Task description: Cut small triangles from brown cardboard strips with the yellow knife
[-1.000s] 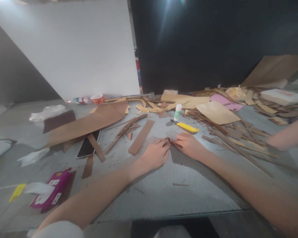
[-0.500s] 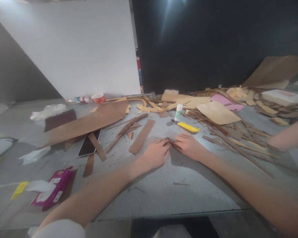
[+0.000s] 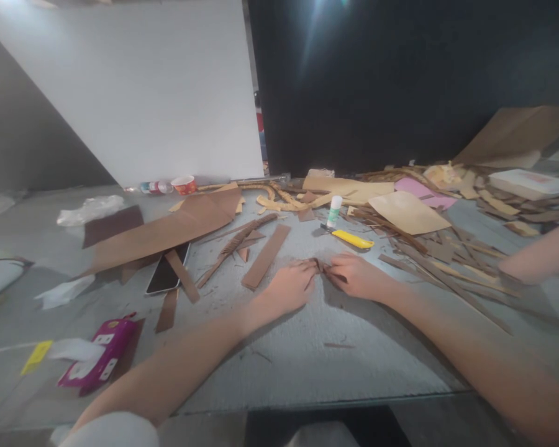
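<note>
Two bare hands pinch a small brown paper piece on a grey worktable.

Nearest lies a magenta box [image 3: 97, 362] at the table's [image 3: 307, 366] front left. Mid-table, the left hand [image 3: 289, 287] and right hand [image 3: 356, 276] meet fingertip to fingertip, both closed on the small brown paper piece [image 3: 320, 266], which sits between them, just above or on the surface; I cannot tell which. Left of them lie a brown strip [image 3: 265, 256] and a dark phone [image 3: 166, 271] partly under a brown paper sheet [image 3: 168, 230]. Just behind the hands are a yellow utility knife [image 3: 351, 238] and a glue stick [image 3: 334, 211]. Another person's arm [image 3: 538, 257] enters at right, over scattered paper strips [image 3: 447, 261].
</note>
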The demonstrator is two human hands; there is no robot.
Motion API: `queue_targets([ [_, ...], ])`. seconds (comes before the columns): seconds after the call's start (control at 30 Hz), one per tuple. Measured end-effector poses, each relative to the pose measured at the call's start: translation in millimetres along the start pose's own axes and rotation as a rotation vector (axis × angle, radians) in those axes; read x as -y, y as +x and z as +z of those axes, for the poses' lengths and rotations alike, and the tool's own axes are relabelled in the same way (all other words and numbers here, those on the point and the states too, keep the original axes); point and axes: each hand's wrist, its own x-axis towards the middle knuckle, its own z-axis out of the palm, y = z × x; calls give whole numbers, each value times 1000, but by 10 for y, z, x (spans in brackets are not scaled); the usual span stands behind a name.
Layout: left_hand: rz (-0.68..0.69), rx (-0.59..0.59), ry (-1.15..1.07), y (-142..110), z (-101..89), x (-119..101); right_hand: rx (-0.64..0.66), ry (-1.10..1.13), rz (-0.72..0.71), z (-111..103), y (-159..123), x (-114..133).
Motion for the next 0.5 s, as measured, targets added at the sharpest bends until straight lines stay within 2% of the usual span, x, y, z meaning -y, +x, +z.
queue_targets([
  [0.5,16,35,26,4,-42,-3,-24,24,-15,69,2,-41],
])
